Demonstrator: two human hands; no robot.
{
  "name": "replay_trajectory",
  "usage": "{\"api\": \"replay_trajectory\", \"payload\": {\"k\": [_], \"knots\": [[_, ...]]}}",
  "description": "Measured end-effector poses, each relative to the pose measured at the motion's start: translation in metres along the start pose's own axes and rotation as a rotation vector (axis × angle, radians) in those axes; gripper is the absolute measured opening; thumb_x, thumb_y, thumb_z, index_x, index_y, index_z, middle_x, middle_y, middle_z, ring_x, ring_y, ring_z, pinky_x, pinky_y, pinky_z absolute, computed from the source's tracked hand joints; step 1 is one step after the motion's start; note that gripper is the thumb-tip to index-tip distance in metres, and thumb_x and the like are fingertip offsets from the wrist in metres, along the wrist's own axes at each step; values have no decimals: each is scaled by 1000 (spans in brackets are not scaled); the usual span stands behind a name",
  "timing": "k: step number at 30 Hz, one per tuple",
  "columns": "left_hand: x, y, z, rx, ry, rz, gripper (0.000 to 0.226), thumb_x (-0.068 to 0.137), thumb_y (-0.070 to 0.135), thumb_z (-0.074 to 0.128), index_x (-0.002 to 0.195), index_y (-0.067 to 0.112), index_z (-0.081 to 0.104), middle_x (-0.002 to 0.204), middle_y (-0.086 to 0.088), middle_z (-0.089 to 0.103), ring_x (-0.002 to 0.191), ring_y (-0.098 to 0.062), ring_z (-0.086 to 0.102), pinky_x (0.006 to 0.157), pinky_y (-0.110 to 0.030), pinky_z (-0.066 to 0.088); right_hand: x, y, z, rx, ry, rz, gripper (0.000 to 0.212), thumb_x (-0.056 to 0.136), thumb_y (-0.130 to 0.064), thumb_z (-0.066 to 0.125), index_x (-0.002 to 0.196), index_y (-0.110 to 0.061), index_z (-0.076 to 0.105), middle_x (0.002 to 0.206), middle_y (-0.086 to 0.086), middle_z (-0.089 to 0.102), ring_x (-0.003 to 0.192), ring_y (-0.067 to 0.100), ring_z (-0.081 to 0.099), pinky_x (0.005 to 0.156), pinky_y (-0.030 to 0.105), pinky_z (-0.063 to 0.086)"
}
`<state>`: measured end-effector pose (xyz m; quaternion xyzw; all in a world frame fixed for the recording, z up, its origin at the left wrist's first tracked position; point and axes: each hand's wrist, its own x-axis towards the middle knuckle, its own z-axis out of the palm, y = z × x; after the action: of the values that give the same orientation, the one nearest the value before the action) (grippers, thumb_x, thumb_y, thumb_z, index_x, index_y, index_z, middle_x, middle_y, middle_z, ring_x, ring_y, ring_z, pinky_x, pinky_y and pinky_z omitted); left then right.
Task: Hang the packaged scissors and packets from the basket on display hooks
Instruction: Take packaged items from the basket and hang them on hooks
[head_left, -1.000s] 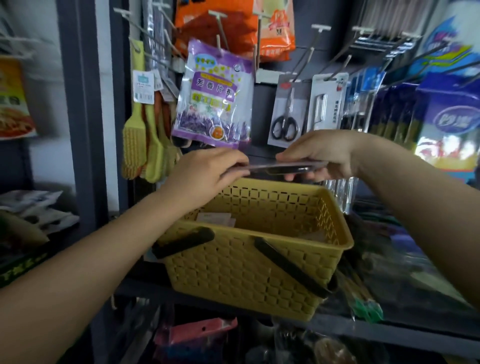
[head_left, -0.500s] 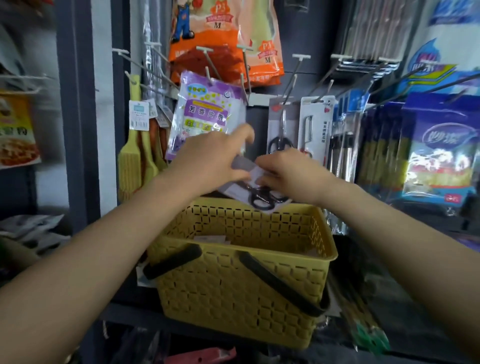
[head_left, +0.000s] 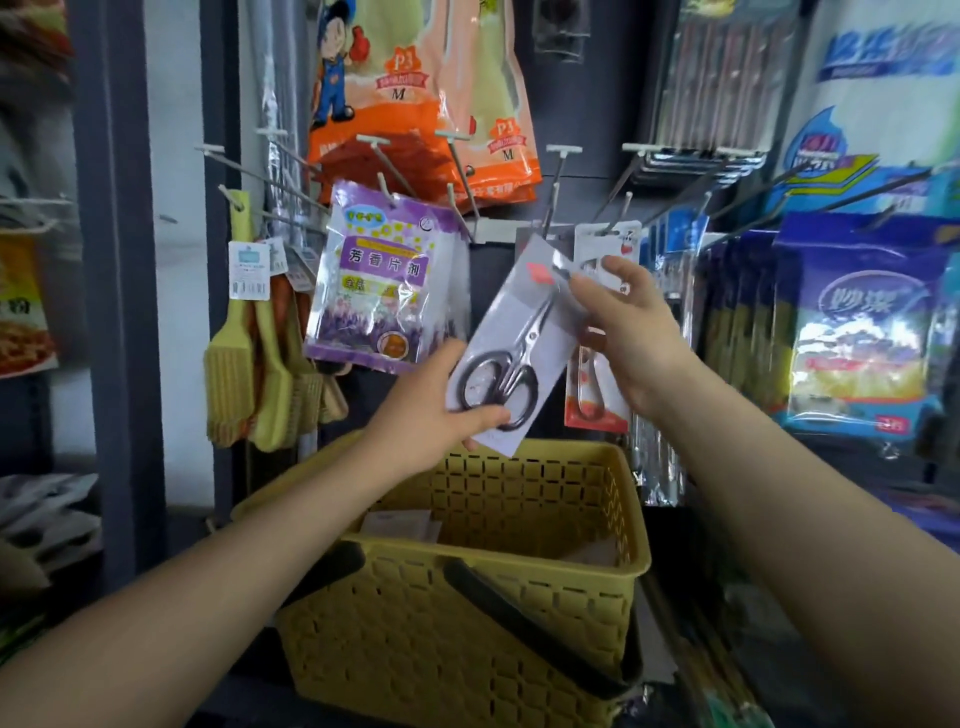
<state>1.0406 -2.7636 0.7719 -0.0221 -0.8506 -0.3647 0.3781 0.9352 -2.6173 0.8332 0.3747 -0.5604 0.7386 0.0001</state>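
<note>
A carded pack of black-handled scissors (head_left: 511, 358) is held tilted in front of the display wall, above the yellow basket (head_left: 498, 639). My left hand (head_left: 441, 410) grips its lower end at the scissor handles. My right hand (head_left: 631, 332) pinches its upper end near the red label. Bare metal hooks (head_left: 556, 182) stick out of the wall just above the pack. Behind my right hand hangs another carded tool (head_left: 592, 395). A few flat packets (head_left: 400, 522) lie inside the basket.
A purple sachet pack (head_left: 382, 291) hangs left of the scissors, orange glove packs (head_left: 415, 104) above it, yellow brushes (head_left: 260, 353) further left. Blue packets (head_left: 857, 322) fill the hooks on the right. The basket has black handles (head_left: 524, 618) folded down.
Both hands lifted the scissors pack from flat over the basket and turned it up to face me near the hooks. The view tilted upward.
</note>
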Motion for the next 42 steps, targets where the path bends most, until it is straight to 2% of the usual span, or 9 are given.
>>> {"api": "replay_trajectory", "payload": {"k": [4,9,12,16,27,31,33,39,42], "knots": [[9,-6,4,101,-64,-11,40,77,23,70,110,28,48,103,12,62,79,-11,67,62,-24,58,25,-2,3,-183,-18,14,6,90,-11,59,91,-15,54,79,5,60,63,16,58,51,23,52],[26,-1,8,128,-72,-110,56,78,42,65,125,25,41,116,5,59,66,-14,69,71,-45,57,46,-7,18,43,-19,140,9,89,-8,59,80,-8,56,60,3,66,50,14,61,51,26,51],[41,14,8,132,-48,-103,54,78,48,61,121,21,41,107,0,65,65,-15,69,75,-46,56,60,-23,19,-102,52,-43,13,91,-14,56,79,-9,54,75,14,67,62,20,62,55,30,54],[52,23,1,193,-47,-85,54,76,51,62,116,21,42,93,-1,68,74,-15,67,76,-42,56,76,-43,22,-264,174,-204,18,86,-21,55,85,-3,54,101,32,65,91,41,65,85,58,51],[40,-4,-27,376,-88,-64,15,85,34,57,90,20,58,78,4,67,64,-9,64,67,-28,51,90,-30,25,-485,148,-91,23,97,-16,41,74,-16,44,70,-1,45,61,13,44,53,25,36],[34,-37,-30,618,-245,-88,6,86,25,58,89,21,57,79,6,64,72,-11,60,64,-22,44,87,-17,21,-557,101,-47,18,94,-16,44,78,-13,50,77,4,52,78,25,60,73,38,55],[32,-52,-27,770,-372,-102,9,84,26,59,91,21,58,83,6,64,78,-13,60,70,-29,49,81,-9,15,-711,35,27,25,93,-17,45,68,-13,49,69,1,47,84,26,55,81,38,52],[16,-80,-5,1018,-724,-21,32,85,27,57,116,23,51,116,1,55,103,-17,53,84,-32,45,24,13,5,-1297,-65,-182,46,94,-34,48,56,-11,35,59,6,38,64,27,45,48,27,29],[7,-82,-3,1005,-747,-82,42,87,26,54,127,24,45,128,-2,52,110,-19,52,92,-35,45,11,26,5,-1346,-260,-102,39,95,-36,47,73,-4,54,67,10,52,63,26,52,53,26,40]]}}
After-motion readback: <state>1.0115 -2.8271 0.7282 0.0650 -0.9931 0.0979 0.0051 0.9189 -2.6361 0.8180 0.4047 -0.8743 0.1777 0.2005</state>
